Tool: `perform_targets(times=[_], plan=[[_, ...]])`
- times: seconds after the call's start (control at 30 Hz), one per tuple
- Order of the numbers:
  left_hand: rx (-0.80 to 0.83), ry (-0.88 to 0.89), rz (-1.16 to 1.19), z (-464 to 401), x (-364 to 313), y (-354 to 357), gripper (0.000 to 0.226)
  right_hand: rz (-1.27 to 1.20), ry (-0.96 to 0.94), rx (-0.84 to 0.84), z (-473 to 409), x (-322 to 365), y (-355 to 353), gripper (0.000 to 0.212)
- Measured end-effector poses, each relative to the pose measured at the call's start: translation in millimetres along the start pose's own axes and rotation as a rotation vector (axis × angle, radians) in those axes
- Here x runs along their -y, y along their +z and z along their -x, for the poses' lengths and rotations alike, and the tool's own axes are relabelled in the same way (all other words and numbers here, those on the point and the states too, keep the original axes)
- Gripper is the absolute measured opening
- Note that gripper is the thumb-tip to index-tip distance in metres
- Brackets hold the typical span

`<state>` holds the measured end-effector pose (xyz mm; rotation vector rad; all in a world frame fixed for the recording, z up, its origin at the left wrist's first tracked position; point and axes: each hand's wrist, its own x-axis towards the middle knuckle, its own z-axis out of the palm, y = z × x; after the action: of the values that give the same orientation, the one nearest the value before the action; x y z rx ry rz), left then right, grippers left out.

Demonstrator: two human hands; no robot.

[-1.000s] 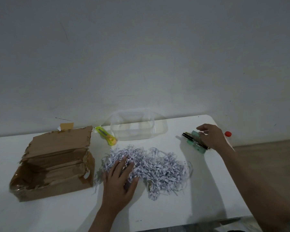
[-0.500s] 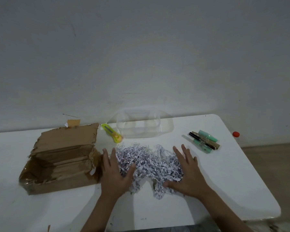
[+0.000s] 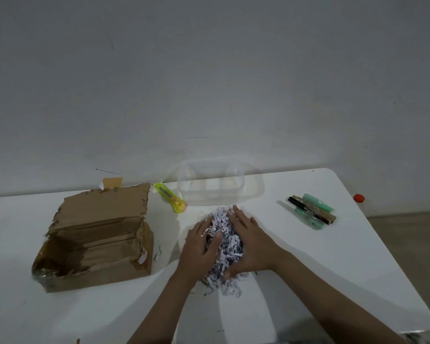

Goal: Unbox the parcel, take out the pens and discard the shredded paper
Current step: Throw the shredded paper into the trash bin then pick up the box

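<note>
A heap of white shredded paper (image 3: 225,240) lies at the middle of the white table (image 3: 333,269), squeezed between both hands. My left hand (image 3: 199,247) presses it from the left with curled fingers. My right hand (image 3: 250,244) cups it from the right and over the top. The torn brown cardboard parcel (image 3: 94,237) stands open at the left, and I see nothing inside it. Several pens (image 3: 312,211), green, black and brown, lie together at the right, apart from both hands.
A clear plastic container (image 3: 210,182) stands at the back against the wall. A yellow-green utility knife (image 3: 169,197) lies left of it. A small red cap (image 3: 358,198) sits beyond the table's right edge. A stray paper strip (image 3: 158,253) lies beside the parcel.
My right hand left the pens and came to the shredded paper. Both hands then pushed the spread-out shreds inward into a tight heap.
</note>
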<state>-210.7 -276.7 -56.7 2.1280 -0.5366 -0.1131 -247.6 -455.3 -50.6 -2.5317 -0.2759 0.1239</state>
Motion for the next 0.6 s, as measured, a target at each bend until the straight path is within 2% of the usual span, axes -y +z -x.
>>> perform_targets(times=[0.07, 0.13, 0.27, 0.37, 0.6], plan=[[-0.011, -0.01, 0.088, 2, -5, 4, 0.048, -0.015, -0.032, -0.018, -5, 3, 5, 0.138], [-0.033, -0.023, 0.155, 3, -11, 4, 0.038, -0.051, -0.043, -0.057, -7, 5, 10, 0.135], [-0.052, -0.071, 0.301, 3, -15, 5, 0.045, -0.136, -0.072, -0.127, -6, 7, 15, 0.115], [-0.067, -0.174, 0.427, 3, -20, 9, 0.044, -0.329, -0.063, -0.178, -5, 12, 14, 0.1], [-0.209, -0.285, 0.708, 5, -44, 7, 0.037, -0.727, 0.005, -0.281, 5, 36, 10, 0.095]])
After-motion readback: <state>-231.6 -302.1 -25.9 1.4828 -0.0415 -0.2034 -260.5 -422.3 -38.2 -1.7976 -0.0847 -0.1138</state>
